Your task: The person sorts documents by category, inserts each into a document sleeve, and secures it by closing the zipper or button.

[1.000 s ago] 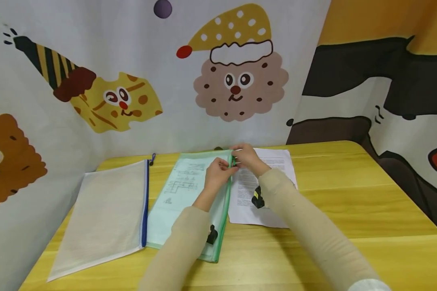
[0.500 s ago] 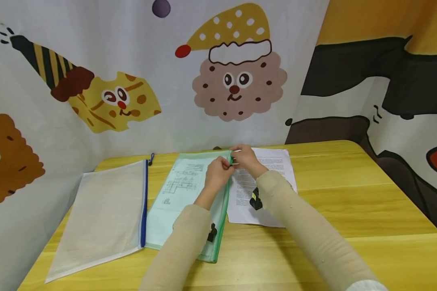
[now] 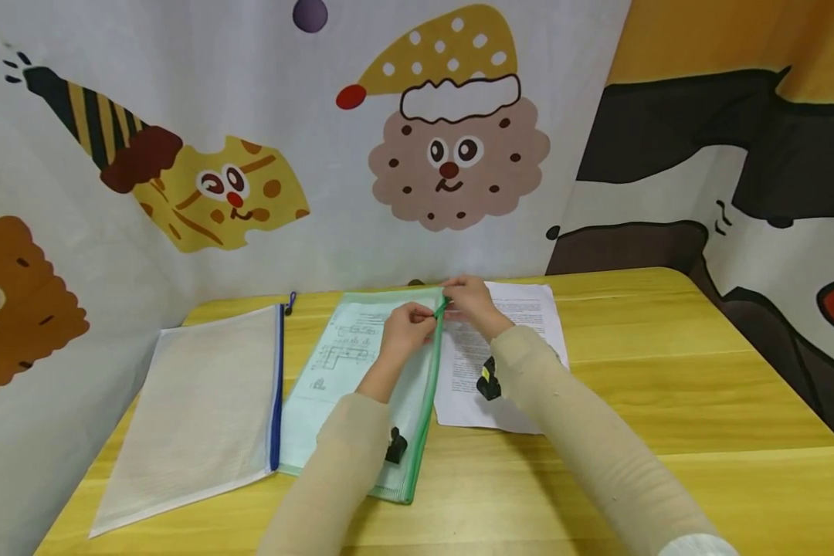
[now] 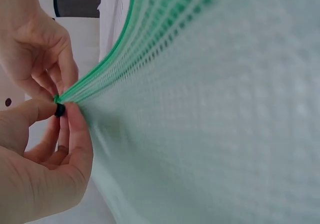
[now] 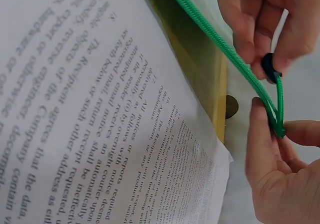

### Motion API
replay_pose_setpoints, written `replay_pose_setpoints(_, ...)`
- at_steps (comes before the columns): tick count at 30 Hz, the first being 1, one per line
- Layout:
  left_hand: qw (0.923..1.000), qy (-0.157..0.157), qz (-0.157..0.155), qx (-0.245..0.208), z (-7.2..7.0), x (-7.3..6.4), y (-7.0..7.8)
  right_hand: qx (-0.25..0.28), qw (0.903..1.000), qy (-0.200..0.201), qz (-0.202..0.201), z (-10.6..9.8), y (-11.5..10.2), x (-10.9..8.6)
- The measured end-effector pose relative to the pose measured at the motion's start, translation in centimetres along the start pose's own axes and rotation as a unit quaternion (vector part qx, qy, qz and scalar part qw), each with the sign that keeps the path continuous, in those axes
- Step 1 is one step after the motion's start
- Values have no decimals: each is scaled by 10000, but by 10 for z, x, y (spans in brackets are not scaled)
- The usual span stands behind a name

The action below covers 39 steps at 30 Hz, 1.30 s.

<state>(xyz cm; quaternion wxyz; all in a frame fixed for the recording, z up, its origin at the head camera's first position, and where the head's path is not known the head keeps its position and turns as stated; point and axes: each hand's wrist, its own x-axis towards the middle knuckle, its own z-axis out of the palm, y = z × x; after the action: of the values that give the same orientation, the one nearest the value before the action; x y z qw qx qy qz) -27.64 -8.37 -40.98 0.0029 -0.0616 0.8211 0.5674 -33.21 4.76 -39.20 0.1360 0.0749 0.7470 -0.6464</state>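
Note:
A green-edged mesh zipper bag (image 3: 427,401) lies mid-table, with a sheet of line drawings showing through it. At its far right corner my left hand (image 3: 406,333) pinches the small black zipper pull (image 5: 270,67) between thumb and fingers. A short green cord (image 5: 280,94) runs from that pull to the end of the green zip. Right beside it, my right hand (image 3: 474,301) pinches the bag's corner at the zip end, seen in the right wrist view between thumb and fingers. Printed paper (image 3: 466,378) lies under my right forearm, to the bag's right.
To the left is a whitish mesh bag (image 3: 201,401) with a blue zip (image 3: 276,394) and a blue pull loop (image 3: 291,303) at its far end. A cartoon-printed curtain (image 3: 306,232) hangs behind the wooden table (image 3: 667,371).
My left hand has drawn slightly left from the right hand, and the green cord now shows stretched between them. The right hand stays at the corner.

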Motion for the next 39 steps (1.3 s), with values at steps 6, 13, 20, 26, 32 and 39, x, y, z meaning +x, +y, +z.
replay_pose_setpoints(6,9995,-239,-174,120,-8,-5,-1,81,9998,174,-89,0,1,4)
replay_pose_setpoints(13,9965,-751,-304,223,-15,-13,1,104,9996,215,-165,-2,0,6)
replay_pose_setpoints(20,9932,-991,-456,414,-21,-18,-4,230,9995,109,-171,-5,-2,7)
replay_pose_setpoints(26,9923,-866,-659,587,-24,-19,-11,130,9981,-501,-345,-4,2,4)
replay_pose_setpoints(32,9934,-828,-654,455,-26,-20,-13,14,9967,-679,-455,-4,4,4)
replay_pose_setpoints(39,9927,-953,-646,346,-28,-24,-9,31,9982,-462,-378,-3,7,5)
